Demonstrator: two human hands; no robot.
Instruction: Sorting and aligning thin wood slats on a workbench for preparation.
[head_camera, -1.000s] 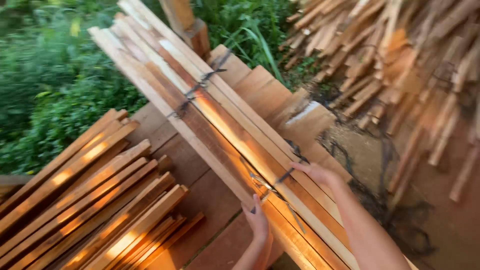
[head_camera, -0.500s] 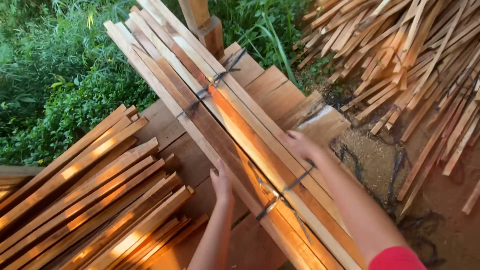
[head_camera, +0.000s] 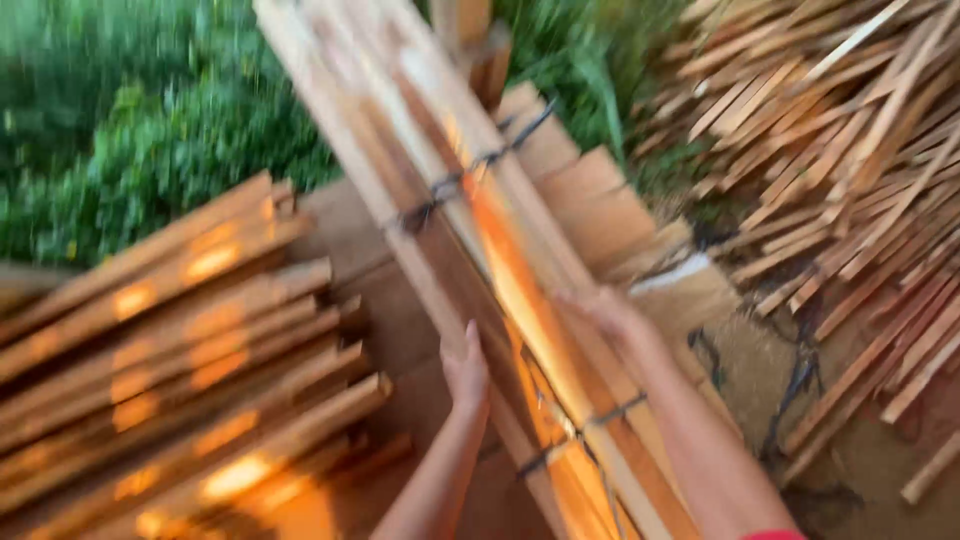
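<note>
- Head cam's blurry: I see the tied bundle of wooden slats (head_camera: 500, 260) running 11 to 5 o'clock.
- Left hand (head_camera: 465, 368) lies flat on its left edge, right hand (head_camera: 605, 312) on the right edge; can't tell if the fingers wrap around.
- Looks stiff, long and heavy; I'd grab near the dark ties (head_camera: 440, 200).

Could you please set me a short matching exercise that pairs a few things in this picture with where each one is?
Things:
1. tied bundle of slats
2. stacked slats
3. loose heap of strips
4. green plants

Places:
A. upper left
B. upper right
C. centre, between the left hand and right hand
D. lower left

Pairs: 1-C, 2-D, 3-B, 4-A
</note>
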